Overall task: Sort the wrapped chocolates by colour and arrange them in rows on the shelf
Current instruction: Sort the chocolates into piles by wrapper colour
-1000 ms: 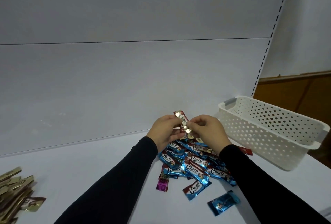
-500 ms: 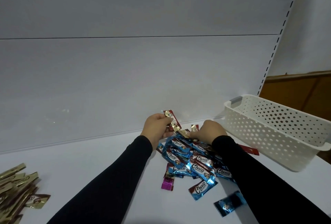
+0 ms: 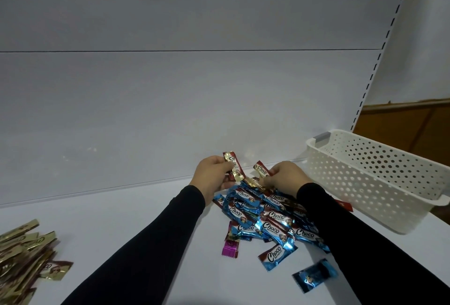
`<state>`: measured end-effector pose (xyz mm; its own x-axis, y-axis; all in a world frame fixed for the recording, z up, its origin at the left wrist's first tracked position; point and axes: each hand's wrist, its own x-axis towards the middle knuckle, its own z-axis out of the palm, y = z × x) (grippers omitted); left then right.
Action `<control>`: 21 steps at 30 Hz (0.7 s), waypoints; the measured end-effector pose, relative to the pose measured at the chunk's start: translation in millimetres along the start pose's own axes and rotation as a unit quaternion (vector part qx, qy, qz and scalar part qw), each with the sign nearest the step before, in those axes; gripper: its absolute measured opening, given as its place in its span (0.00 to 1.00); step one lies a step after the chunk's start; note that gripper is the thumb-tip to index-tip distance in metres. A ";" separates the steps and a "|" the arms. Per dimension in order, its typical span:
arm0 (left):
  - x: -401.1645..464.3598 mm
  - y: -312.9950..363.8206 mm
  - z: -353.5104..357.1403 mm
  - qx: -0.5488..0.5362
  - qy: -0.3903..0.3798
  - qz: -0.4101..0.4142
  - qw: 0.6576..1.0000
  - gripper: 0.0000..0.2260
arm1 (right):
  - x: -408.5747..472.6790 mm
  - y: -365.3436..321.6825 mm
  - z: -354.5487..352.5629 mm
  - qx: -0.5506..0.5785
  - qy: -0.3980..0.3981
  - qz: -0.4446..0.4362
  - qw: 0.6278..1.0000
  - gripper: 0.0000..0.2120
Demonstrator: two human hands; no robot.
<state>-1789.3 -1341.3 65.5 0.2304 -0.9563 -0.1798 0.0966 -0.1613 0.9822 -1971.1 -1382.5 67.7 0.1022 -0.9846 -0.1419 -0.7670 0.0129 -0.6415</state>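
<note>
A mixed heap of wrapped chocolates (image 3: 270, 219), mostly blue, lies on the white shelf (image 3: 121, 231) between my arms. My left hand (image 3: 213, 174) holds a gold-ended chocolate (image 3: 232, 165) upright above the heap's far edge. My right hand (image 3: 287, 176) is down on the far side of the heap, fingers closed on another gold-ended chocolate (image 3: 261, 170). A stack of gold chocolates (image 3: 22, 256) sits at the far left. One pink chocolate (image 3: 230, 247) and a loose blue one (image 3: 315, 275) lie near the front.
A white perforated basket (image 3: 375, 182) stands at the right end of the shelf, close to my right arm. A red wrapper (image 3: 344, 206) lies beside its base. The shelf's back panel (image 3: 170, 109) rises just behind my hands.
My hands have come apart: the left kept its gold chocolate and moved left, while the right dropped to the heap and closed on another gold one.
</note>
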 end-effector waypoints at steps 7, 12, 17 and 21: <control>-4.4 1.8 4.4 0.014 0.000 -0.009 1.000 0.02 | -5.1 -3.1 -12.7 0.253 0.048 -0.060 0.964 0.05; -14.9 6.0 13.3 -0.041 -0.049 -0.024 0.998 0.05 | -17.8 -18.5 -7.6 0.427 -0.105 -0.068 0.895 0.08; -24.9 9.2 11.3 -0.112 -0.080 -0.048 0.989 0.08 | -22.4 -20.1 11.1 0.397 -0.086 -0.097 0.909 0.12; -25.8 4.7 7.1 -0.094 -0.069 -0.034 0.993 0.10 | -22.2 -18.3 17.2 0.350 -0.077 -0.130 0.925 0.15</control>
<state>-1801.7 -1319.1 75.2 0.0828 -0.9711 -0.2239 0.2902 -0.1914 0.9376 -1948.4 -1357.9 69.7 0.3549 -0.9348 0.0143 -0.1122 -0.0578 -0.9920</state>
